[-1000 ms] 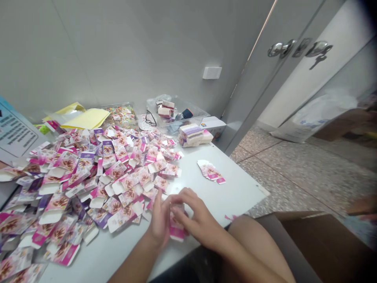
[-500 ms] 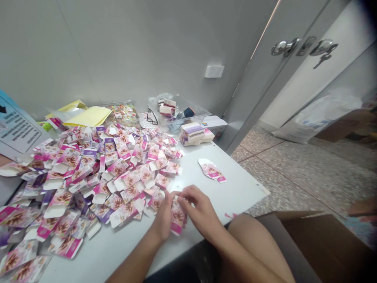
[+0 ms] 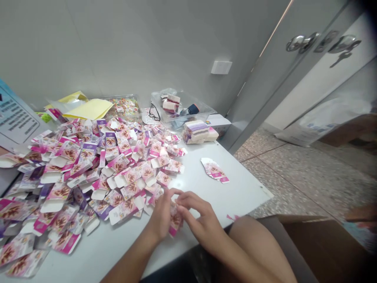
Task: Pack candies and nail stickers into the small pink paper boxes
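Small pink printed carton (image 3: pixel 175 221) gripped between both hands, long axis running roughly back between the wrists, left hand (image 3: pixel 160 216) cupping its left side, right hand (image 3: pixel 202 218) pinching its upper right edge.

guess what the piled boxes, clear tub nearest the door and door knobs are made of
Boxes: probably thin card, smooth and printed, with white folded flaps. Tub: likely smooth plastic, since it's see-through. Knobs: seemingly polished metal, given bright reflections.

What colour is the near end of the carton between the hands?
The carton is bright pink there, seen best in the head view.
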`<state>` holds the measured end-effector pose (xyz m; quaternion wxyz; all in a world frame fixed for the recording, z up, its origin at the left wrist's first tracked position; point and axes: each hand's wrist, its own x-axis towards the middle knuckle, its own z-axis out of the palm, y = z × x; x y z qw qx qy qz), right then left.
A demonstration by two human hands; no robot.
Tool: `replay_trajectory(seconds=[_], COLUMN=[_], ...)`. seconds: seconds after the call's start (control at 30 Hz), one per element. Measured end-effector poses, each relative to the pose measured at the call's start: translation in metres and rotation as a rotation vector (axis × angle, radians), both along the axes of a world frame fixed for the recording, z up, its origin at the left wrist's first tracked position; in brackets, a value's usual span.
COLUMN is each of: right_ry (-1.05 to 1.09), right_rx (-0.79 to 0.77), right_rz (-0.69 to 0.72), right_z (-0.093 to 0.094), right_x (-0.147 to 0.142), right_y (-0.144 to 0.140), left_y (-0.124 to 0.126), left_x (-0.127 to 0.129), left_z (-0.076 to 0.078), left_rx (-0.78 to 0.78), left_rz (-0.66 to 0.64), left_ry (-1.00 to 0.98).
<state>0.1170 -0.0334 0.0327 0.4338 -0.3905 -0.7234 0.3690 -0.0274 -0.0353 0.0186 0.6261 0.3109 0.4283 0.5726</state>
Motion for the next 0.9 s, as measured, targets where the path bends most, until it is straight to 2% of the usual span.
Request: replay_trajectory(seconds=[0.1, 0.17, 0.23, 0.3, 0.37, 0.4, 0.43, 0.47, 0.5, 0.57, 0.63, 0.7, 0.73, 0.8, 0.9], right_ry=[-0.063, -0.048, 0.077, 0.261, 0.383, 0.391, 0.363, 0.31, 0.24, 0.046, -0.276, -0.747, -0.865, -0.993, -1.065], right_rx=[-0.004, -0.153, -0.357, -0.468, -0.459, -0.43, -0.384, -0.321, -0.251, -0.156, -0.223, -0.288, -0.308, -0.348, -0.371], right_rz=[0.092, 0.091, 0.004, -0.078, -0.022, 0.04, 0.079, 0.061, -0.015, -0.267, -0.429, -0.487, -0.518, -0.543, -0.515], right_z=[0.001, 0.001, 0.001, 0.005, 0.013, 0.017, 0.021, 0.024, 0.026, 0.027, 0.024, 0.017, 0.012, -0.002, -0.024], right_x=[0.002, 0.005, 0.007, 0.008, 0.011, 0.013, 0.017, 0.023, 0.031, 0.054, 0.08, 0.102, 0.109, 0.114, 0.104], right_y=[-0.002, -0.001, 0.005, 0.014, 0.025, 0.031, 0.037, 0.045, 0.053, 0.073, 0.096, 0.118, 0.127, 0.139, 0.142], left_y=[-0.001, -0.002, -0.003, -0.003, -0.002, -0.002, -0.002, -0.003, -0.003, -0.005, -0.005, -0.003, -0.003, -0.001, -0.001], left_x=[0.0, 0.003, 0.007, 0.011, 0.013, 0.014, 0.014, 0.014, 0.014, 0.013, 0.013, 0.015, 0.016, 0.019, 0.025], left_z=[0.001, -0.001, -0.005, -0.011, -0.017, -0.019, -0.022, -0.024, -0.026, -0.028, -0.029, -0.028, -0.027, -0.025, -0.023], left_rx=[0.009, 0.023, 0.086, 0.272, 0.548, 0.664, 0.742, 0.777, 0.781, 0.758, 0.736, 0.696, 0.67, 0.621, 0.566], left_rz=[-0.16, -0.178, -0.016, 0.306, 0.611, 0.698, 0.73, 0.704, 0.641, 0.482, 0.357, 0.24, 0.162, -0.017, -0.245], left_ry=[0.113, 0.233, 0.395, 0.55, 0.645, 0.671, 0.691, 0.716, 0.751, 0.836, 0.916, 0.969, 0.978, 0.977, 0.998])
